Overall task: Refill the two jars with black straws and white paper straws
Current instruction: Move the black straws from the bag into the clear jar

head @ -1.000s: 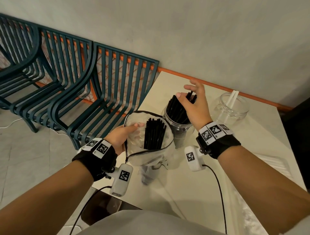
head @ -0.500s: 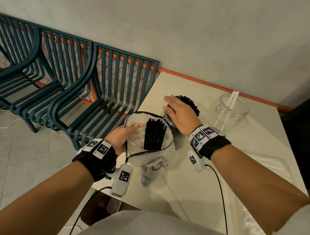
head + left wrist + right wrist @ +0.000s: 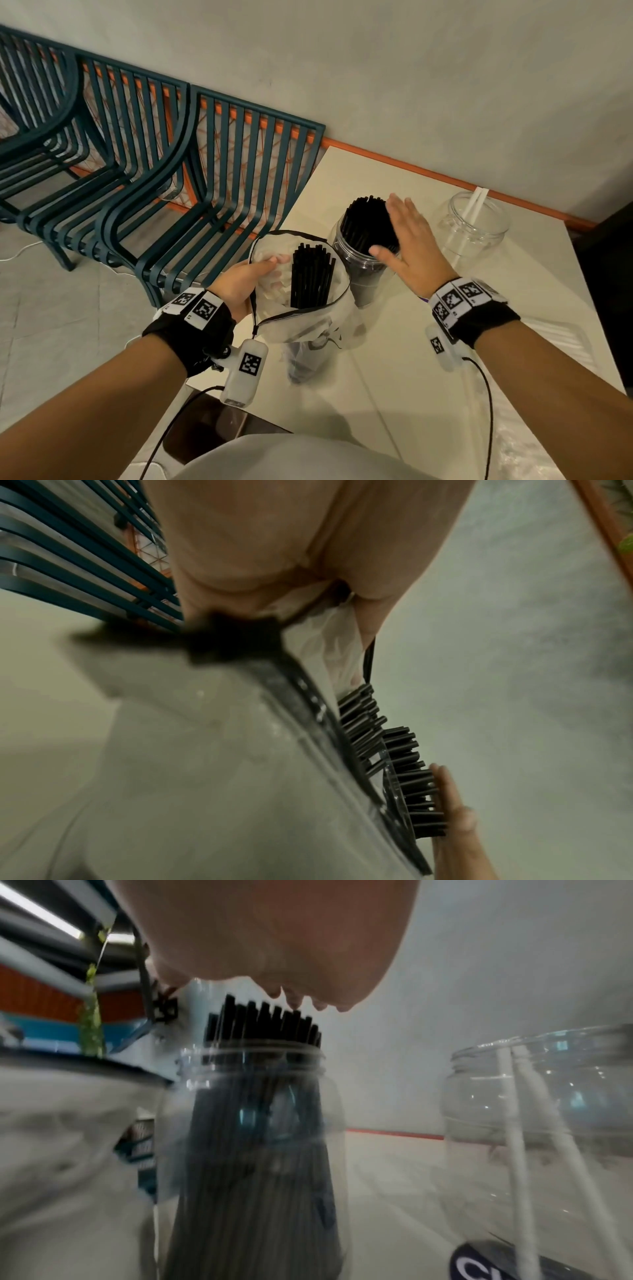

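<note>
Left hand (image 3: 245, 286) gripped rim of clear zip bag (image 3: 310, 325), centre of frame; bag stood open with bundle of black straws (image 3: 311, 277) upright inside. Right hand (image 3: 409, 245) was flat, fingers straight, palm over tops of black straws in jar (image 3: 359, 270) just right of bag; contact unclear. Second jar (image 3: 474, 222), upper right, held two white paper straws (image 3: 476, 202). Both jars sat on pale table (image 3: 411, 394). Dark slatted chairs (image 3: 164, 171) filled left.

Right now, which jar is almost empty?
The right jar, by the wall. It holds only two white straws. The other jar, under the right hand, is packed with black straws.
</note>
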The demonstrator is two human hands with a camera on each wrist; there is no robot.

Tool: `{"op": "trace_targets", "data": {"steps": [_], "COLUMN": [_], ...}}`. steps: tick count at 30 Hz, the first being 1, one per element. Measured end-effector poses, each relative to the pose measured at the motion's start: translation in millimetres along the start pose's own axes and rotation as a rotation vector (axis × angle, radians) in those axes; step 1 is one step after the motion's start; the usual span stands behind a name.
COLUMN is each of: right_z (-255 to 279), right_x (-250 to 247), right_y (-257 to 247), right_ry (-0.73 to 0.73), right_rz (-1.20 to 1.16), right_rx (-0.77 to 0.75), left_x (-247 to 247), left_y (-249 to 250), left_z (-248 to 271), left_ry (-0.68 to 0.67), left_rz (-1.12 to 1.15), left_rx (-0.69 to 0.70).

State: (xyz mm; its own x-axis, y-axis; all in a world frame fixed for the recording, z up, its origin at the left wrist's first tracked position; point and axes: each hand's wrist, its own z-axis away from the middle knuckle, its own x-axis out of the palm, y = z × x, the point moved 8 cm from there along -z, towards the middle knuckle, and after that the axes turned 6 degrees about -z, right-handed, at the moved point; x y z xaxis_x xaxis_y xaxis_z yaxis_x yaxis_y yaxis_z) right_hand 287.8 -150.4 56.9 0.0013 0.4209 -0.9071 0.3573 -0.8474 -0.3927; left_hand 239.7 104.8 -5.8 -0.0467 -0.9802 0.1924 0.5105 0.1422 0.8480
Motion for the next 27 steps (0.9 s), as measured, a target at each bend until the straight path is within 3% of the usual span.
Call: {"op": "trace_targets", "data": {"steps": [6, 11, 17, 21, 23, 26, 27], "right_z": [-32.9, -56.3, -59.1, -63.1, -59.1, -31.7, -19.2], "right_x": [-4.6, 8.7, -4.4, -4.9, -9.6, -32.8, -30.9], "right_y": [-1.2, -14.1, -29.5, -30.1, -37.3, -67.7, -76.3], "right_ry": [-0.017, -0.185, 0.061, 0.004, 0.047, 0.268, 0.258], "right_rz": [0.169, 0.094, 0.034, 0.101, 0.162, -0.077, -0.205], "right_rx": [-0.036, -0.027, -0.068, -0.050, -0.063, -0.130, -0.136], "left_x": [1.0, -2.1, -1.4, 0.5, 0.1, -1.4, -1.2], "left_y": [3.2, -1.6, -1.4, 2.2, 1.8, -0.3, -2.5], "left_z": [4.4, 0.9, 2.9, 8.2, 7.1, 5.6, 4.8], "left_ry": [0.011, 0.026, 0.025, 0.034, 0.056, 0.079, 0.077], "left_rz": [-0.010, -0.005, -0.026, -0.027, -0.030, -0.007, 0.005], "left_rx": [0.000, -0.007, -0.023, -0.043, -0.036, -0.019, -0.036]}}
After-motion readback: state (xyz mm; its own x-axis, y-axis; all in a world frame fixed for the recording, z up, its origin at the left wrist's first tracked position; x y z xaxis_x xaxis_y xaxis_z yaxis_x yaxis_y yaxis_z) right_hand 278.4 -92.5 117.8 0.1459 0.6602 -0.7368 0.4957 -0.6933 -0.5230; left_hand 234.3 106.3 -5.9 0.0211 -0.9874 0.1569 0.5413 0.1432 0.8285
